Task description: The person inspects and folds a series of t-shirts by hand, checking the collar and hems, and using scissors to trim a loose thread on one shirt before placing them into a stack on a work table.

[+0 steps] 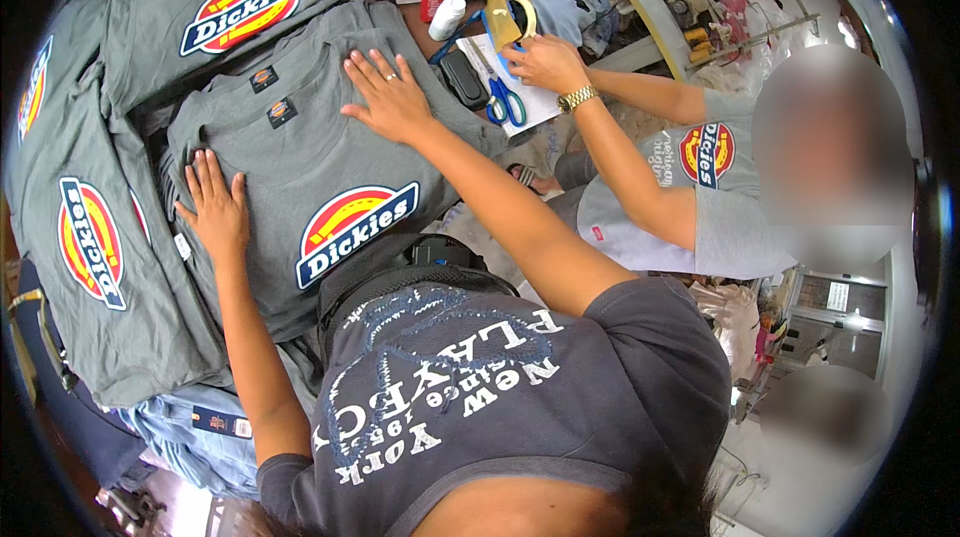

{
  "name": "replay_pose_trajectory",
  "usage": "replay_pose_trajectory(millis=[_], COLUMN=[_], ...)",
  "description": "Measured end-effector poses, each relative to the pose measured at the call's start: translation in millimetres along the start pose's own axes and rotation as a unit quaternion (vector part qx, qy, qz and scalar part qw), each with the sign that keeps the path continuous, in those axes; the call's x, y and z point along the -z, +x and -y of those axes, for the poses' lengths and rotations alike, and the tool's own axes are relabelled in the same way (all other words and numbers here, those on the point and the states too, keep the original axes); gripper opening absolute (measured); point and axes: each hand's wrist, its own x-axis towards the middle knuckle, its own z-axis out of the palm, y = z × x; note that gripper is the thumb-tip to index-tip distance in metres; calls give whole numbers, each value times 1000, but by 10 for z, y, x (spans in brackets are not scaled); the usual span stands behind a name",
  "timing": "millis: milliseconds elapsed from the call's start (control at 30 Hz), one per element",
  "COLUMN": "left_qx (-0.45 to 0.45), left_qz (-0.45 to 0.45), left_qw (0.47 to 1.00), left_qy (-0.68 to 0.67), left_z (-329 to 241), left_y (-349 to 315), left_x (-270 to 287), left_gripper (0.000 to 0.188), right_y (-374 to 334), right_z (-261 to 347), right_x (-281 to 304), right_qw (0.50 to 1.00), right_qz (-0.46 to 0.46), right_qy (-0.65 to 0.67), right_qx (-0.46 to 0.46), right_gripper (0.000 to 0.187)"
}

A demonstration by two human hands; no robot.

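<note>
The grey T-shirt (310, 159) lies beneath and between the left hand (217, 207) and right hand (390, 102), fingers flat and apart, and looks light, soft and limp, best held by its shoulders, near the fingertips.

The grey T-shirt (310, 162) lies spread with its printed side up, mostly flat with some soft creases, toward 10 o'clock in the view. At 11 o'clock, by the neck, two small black labels (280, 114) show. At 5 o'clock sits the emblem (358, 234), a red and yellow arch above a tilted dark-blue banner.
</note>
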Motion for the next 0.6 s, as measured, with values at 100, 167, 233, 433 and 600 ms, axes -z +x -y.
replay_pose_trajectory(millis=[100,167,233,433,600], left_qx=[7,5,-3,9,17], left_qz=[-22,-36,-36,-42,-59], left_qw=[999,999,999,998,997], left_qy=[-27,-32,-31,-42,-36], left_z=[86,117,116,87,104], left_y=[125,196,256,341,362], left_x=[-100,-96,-99,-48,-85], left_gripper=[53,52,52,50,48], right_y=[214,312,328,324,230], right_z=[-64,-56,-80,-85,300], right_x=[-136,-177,-182,-224,-40], right_qw=[1000,999,999,999,996], right_qz=[-16,-17,-17,-19,-52], right_qy=[1,25,26,3,-68], right_qx=[-5,-18,-22,-35,-39], right_gripper=[68,69,69,69,65])
